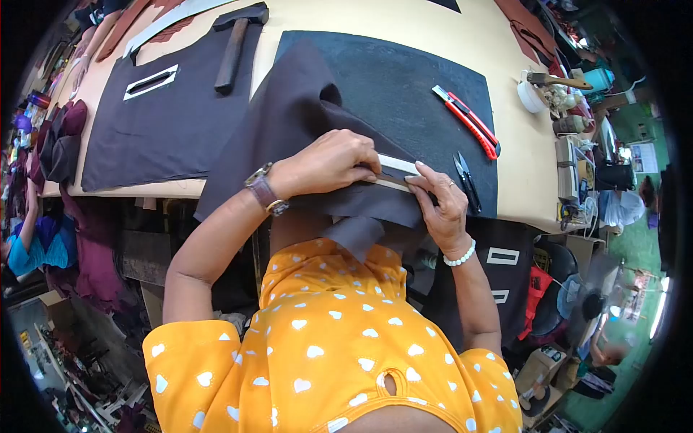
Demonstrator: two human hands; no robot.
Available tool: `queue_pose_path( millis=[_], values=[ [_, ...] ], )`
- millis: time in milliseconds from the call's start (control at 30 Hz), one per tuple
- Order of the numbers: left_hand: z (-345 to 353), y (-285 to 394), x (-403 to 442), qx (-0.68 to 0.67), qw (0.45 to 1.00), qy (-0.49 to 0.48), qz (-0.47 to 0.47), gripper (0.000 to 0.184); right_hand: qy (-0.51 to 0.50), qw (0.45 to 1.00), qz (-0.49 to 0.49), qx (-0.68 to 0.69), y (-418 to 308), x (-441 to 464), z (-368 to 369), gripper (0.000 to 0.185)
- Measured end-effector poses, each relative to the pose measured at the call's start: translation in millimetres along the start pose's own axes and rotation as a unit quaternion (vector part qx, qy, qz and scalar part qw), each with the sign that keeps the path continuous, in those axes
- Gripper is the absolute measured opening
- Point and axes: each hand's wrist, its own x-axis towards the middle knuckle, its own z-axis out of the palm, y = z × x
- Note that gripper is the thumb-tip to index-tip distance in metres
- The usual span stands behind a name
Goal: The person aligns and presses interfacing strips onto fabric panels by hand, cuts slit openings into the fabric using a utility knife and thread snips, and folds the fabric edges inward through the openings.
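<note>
A dark brown piece of fabric (289,119) hangs over the table's near edge, its far part folded up in a loose peak. A narrow white frame-like strip (397,164) lies on it around a long slit. My left hand (333,162), with a watch on the wrist, is closed on the fabric at the strip's left end. At the other end, my right hand (442,206) pinches the fabric and strip between thumb and fingers. A black cutting mat (404,86) lies beneath. To the right on it are a red box cutter (469,124) and small dark thread snips (468,182).
Another dark fabric panel (159,137) with a white-framed slit lies at left, a hammer (234,54) across its corner. A brush (556,81) rests on a white container (530,94) at right. Panels with white frames (503,256) hang below the table. Other people are at the far sides.
</note>
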Motion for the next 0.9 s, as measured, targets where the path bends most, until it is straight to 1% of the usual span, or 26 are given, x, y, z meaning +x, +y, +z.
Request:
queue_pose_path(
  millis=[67,167,267,367,400,500,533,633,733,900],
  values=[
    [-4.5,1.6,-9.1,0.008,1.0,0.01,-0.004,0.012,-0.009,1.0,-0.014,-0.004,1.4,-0.7,-1.1,0.039],
    [-3.4,-1.9,-17.8,0.013,0.999,0.046,0.022,0.011,-0.005,0.995,-0.09,-0.034,7.8,-3.6,-3.4,0.035],
    [0.8,-2.8,-21.3,0.043,0.995,0.077,0.045,0.011,-0.02,0.998,-0.055,0.011,7.6,-9.5,-9.5,0.031],
    [2.2,-3.9,-22.1,0.082,0.991,0.084,0.069,0.011,0.012,0.986,0.138,0.098,1.9,-8.1,-8.4,0.029],
    [1.5,-4.0,-22.2,0.087,0.99,0.081,0.073,0.011,0.001,0.981,0.182,0.07,0.2,-4.6,-8.2,0.03],
    [0.3,-5.2,-22.6,0.099,0.989,0.074,0.085,0.011,-0.032,0.988,0.11,-0.101,-5.0,11.5,-7.1,0.034],
    [1.1,-6.6,-22.8,0.099,0.988,0.074,0.088,0.01,-0.053,0.986,0.124,-0.095,-3.9,11.2,-7.8,0.039],
    [2.8,-8.5,-23.8,0.093,0.988,0.086,0.088,0.009,-0.035,0.984,0.073,-0.158,-0.2,9.4,-3.8,0.045],
    [4.6,-7.7,-23.8,0.082,0.99,0.086,0.073,0.008,-0.075,0.96,0.08,-0.258,-7.0,12.9,6.8,0.054],
    [-2.8,-2.6,-28.1,0.11,0.991,0.06,0.049,0.011,-0.107,0.955,0.063,-0.269,-22.3,29.0,38.9,0.06]
  ],
)
